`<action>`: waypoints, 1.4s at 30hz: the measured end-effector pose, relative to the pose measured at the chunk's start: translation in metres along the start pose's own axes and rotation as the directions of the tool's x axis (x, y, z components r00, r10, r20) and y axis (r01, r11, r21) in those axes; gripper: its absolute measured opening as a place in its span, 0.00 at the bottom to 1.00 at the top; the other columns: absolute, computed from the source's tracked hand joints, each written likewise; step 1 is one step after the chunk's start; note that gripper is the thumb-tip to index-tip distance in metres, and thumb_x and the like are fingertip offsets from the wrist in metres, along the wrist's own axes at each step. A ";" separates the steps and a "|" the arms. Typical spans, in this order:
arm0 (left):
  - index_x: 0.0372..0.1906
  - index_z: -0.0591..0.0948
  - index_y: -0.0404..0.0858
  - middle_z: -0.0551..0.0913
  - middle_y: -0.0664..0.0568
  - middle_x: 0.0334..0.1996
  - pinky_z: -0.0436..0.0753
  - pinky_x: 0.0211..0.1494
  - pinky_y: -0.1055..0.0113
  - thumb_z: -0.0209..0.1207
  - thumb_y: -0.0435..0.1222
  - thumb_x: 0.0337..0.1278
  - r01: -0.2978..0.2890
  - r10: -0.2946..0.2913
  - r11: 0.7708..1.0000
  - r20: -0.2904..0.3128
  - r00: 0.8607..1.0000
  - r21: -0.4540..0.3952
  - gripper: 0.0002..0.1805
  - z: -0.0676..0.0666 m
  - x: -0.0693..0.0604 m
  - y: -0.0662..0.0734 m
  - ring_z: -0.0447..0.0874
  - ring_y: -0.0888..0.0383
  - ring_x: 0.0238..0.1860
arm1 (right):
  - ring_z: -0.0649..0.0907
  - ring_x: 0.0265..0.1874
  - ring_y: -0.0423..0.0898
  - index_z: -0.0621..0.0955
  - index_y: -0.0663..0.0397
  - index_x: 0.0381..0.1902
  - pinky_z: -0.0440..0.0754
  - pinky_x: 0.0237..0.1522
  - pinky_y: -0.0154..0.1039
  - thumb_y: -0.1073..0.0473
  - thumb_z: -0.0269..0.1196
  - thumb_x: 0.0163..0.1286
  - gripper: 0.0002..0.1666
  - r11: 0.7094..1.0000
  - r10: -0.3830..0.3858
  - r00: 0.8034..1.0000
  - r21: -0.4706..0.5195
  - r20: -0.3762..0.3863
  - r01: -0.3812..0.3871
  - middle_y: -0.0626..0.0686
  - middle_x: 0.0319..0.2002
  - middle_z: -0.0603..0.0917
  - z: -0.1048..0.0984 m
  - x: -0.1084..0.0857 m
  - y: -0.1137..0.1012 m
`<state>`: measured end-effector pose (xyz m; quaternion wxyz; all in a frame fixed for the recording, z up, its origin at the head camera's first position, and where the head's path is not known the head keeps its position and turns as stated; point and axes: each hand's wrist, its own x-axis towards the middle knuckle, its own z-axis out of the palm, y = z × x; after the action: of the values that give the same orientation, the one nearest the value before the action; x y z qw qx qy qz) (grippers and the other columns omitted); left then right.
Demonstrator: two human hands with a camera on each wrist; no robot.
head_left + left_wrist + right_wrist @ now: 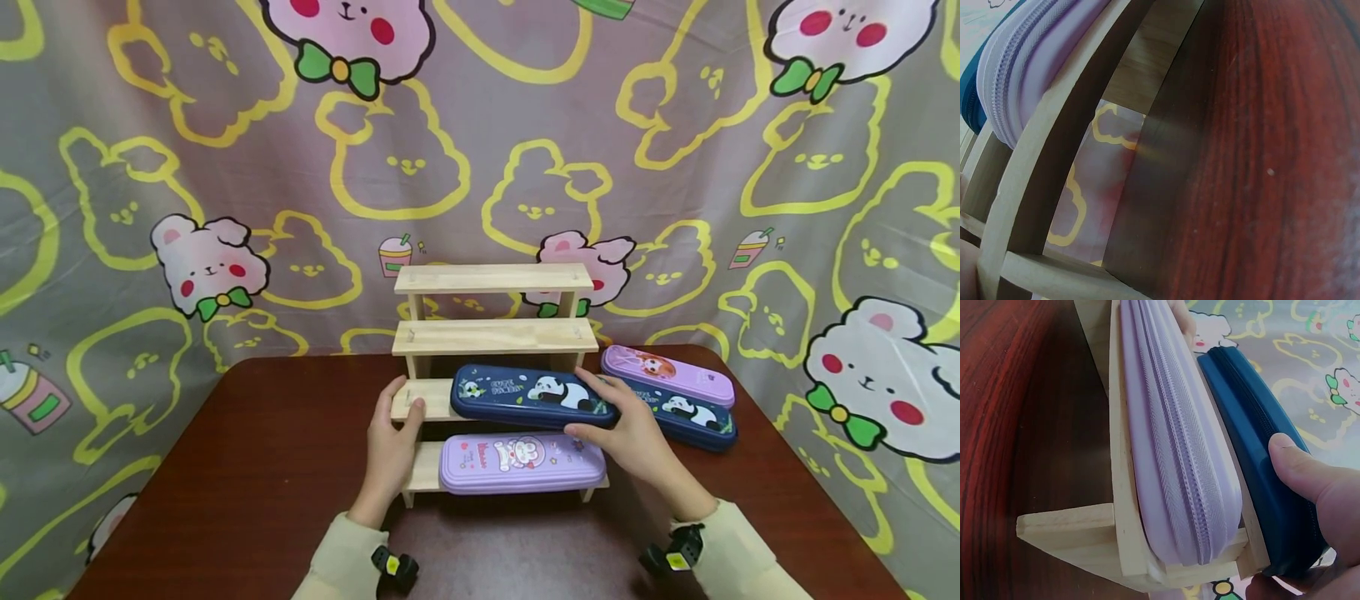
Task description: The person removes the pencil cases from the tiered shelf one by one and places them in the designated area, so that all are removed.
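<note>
A stepped wooden display stand (495,335) stands on the table. My right hand (633,427) grips the right end of a navy pencil case (517,398) with a panda picture, which lies along the second step from the bottom. In the right wrist view, the thumb presses the case's zipped side. A lilac pencil case (525,475) with a bunny print rests on the lowest step, just in front. My left hand (392,442) holds the stand's left end at the second step, thumb in front. Only a sliver of that hand shows in the left wrist view.
To the right of the stand, a pinkish-purple pencil case (667,373) with a girl picture lies partly over another navy panda case (697,421). The dark red table (285,467) runs back to a patterned cloth (480,125).
</note>
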<state>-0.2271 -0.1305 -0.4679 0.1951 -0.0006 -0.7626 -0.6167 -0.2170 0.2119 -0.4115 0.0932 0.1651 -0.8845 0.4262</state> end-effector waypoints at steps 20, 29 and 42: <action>0.70 0.68 0.46 0.70 0.48 0.67 0.59 0.70 0.51 0.59 0.41 0.69 -0.024 0.024 1.000 0.002 1.000 -0.013 0.27 0.000 -0.003 0.000 0.62 0.54 0.69 | 0.68 0.63 0.61 0.69 0.27 0.71 0.65 0.60 0.67 0.43 0.75 0.54 0.47 0.999 0.032 0.999 0.006 -0.020 -0.032 0.58 0.66 0.68 -0.015 -0.021 0.010; 0.70 0.68 0.48 0.69 0.51 0.68 0.58 0.71 0.50 0.58 0.45 0.70 -0.028 0.028 1.000 0.010 1.000 0.012 0.27 -0.002 -0.002 0.000 0.60 0.55 0.70 | 0.66 0.63 0.63 0.68 0.29 0.72 0.63 0.59 0.69 0.42 0.76 0.54 0.48 0.997 0.077 0.996 0.001 -0.041 -0.077 0.60 0.67 0.67 -0.024 -0.031 0.016; 0.70 0.68 0.49 0.69 0.51 0.68 0.59 0.70 0.51 0.58 0.45 0.70 -0.021 0.021 1.000 0.010 1.000 0.002 0.27 -0.002 -0.002 -0.001 0.61 0.54 0.70 | 0.65 0.62 0.63 0.67 0.26 0.72 0.69 0.54 0.60 0.42 0.75 0.55 0.48 0.993 0.115 0.991 -0.023 -0.060 -0.117 0.62 0.68 0.65 -0.043 -0.044 0.026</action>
<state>-0.2255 -0.1318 -0.4691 0.1979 -0.0114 -0.7641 -0.6138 -0.1848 0.2702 -0.4175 0.0965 0.0995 -0.8951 0.4239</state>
